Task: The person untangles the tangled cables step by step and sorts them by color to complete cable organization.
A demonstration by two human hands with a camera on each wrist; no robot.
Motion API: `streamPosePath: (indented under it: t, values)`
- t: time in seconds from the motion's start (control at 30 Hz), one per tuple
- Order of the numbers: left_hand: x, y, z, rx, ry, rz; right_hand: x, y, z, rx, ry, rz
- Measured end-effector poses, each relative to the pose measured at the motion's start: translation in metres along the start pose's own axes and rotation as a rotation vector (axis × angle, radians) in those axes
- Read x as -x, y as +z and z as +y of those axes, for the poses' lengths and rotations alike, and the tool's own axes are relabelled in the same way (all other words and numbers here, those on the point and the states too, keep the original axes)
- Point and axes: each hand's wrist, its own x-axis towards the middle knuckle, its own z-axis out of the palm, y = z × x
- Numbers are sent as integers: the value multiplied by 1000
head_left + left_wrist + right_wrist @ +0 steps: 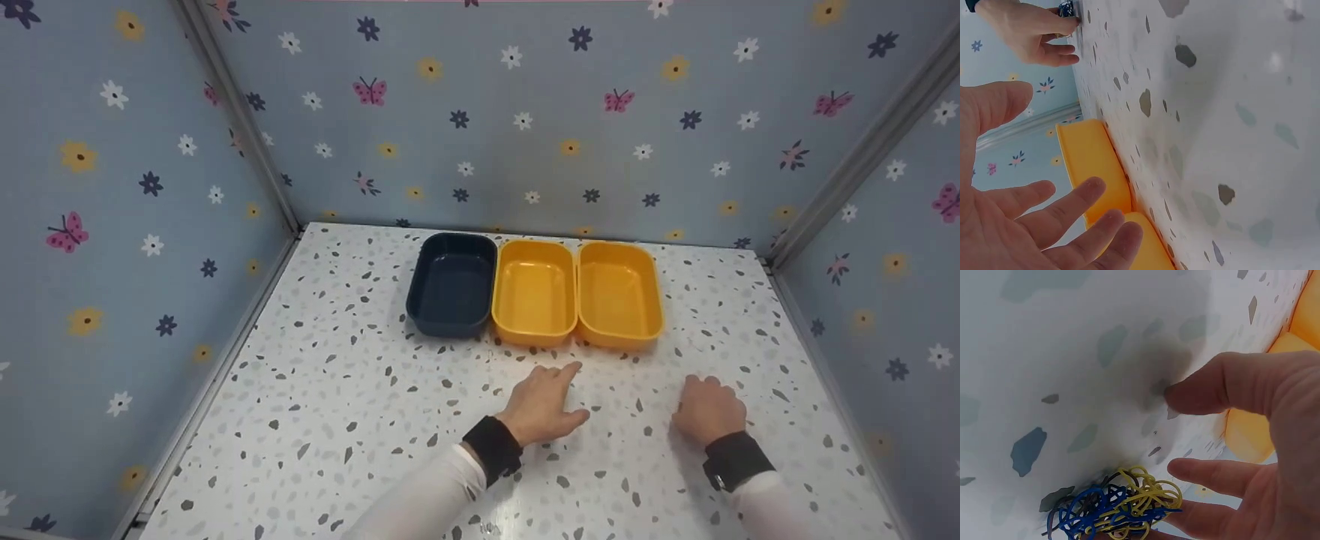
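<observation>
The left hand [541, 406] is spread near yellow tubs [534, 296]; at right, beside a cord tangle [1112, 509], thumb and fingers of the right hand [709, 411] are parted.

Place: a small booth for tabletop handwork, as I see it; more a staged station than a lived-in room
Walls: back panel [495, 90], left panel [124, 289] and right panel [911, 300], pale blue with flowers and butterflies, enclosing three sides
Corners: grey strips [241, 120] along the panel joins, giving the look of a built stall
Tabletop [315, 420]: white with grey chips, terrazzo-like, reaching the back panel
Goods: a dark blue tray [452, 289] and two yellow trays [535, 296] in a row, plus a tangle of blue and yellow strands [1117, 506]
Wrists: black bands [493, 448] on both, hinting at a recording set-up
Beyond: lab, workshop or office, I can't tell
</observation>
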Motion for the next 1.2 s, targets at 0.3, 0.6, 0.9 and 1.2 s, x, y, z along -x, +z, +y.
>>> streamPosePath:
  t: [0.3, 0.6, 0.9, 1.2]
  values:
    - [-8, 14, 14, -16, -30, -60, 2, 5, -1, -7, -107, 124]
    - [-6, 25, 16, -43, -10, -51, 0, 3, -15, -147, -69, 116]
    - [-8, 33, 17, -3, 16, -23, -2, 4, -33, -339, -53, 88]
    - [-12, 38, 33, 51, 37, -7, 4, 12, -48, -412, -118, 184]
